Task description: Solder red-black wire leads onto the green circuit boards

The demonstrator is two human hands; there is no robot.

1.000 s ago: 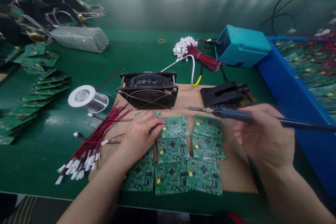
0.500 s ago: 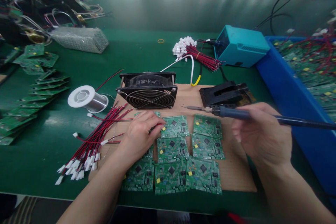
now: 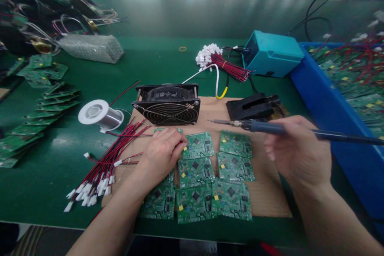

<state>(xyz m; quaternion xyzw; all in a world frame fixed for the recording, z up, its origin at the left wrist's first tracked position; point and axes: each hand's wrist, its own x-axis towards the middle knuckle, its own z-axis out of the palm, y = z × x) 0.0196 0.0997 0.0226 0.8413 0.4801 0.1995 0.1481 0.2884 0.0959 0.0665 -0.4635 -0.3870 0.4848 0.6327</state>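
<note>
Soldering iron [image 3: 270, 127] is being gripped at its handle by R hand [image 3: 295, 154], fingers clenched round it; likely light, stiff. Circuit board [image 3: 198, 145], thin, prob. fragile, is being pressed flat by L hand [image 3: 163, 152], nothing grasped.

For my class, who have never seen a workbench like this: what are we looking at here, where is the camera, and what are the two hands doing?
The camera sits on the person's head, looking down at a green bench. The right hand holds a soldering iron, tip pointing left. The left hand rests on green circuit boards laid in rows on a cardboard sheet. Behind them stands a black fan; to the left lie red and black wires and a solder spool.
</note>
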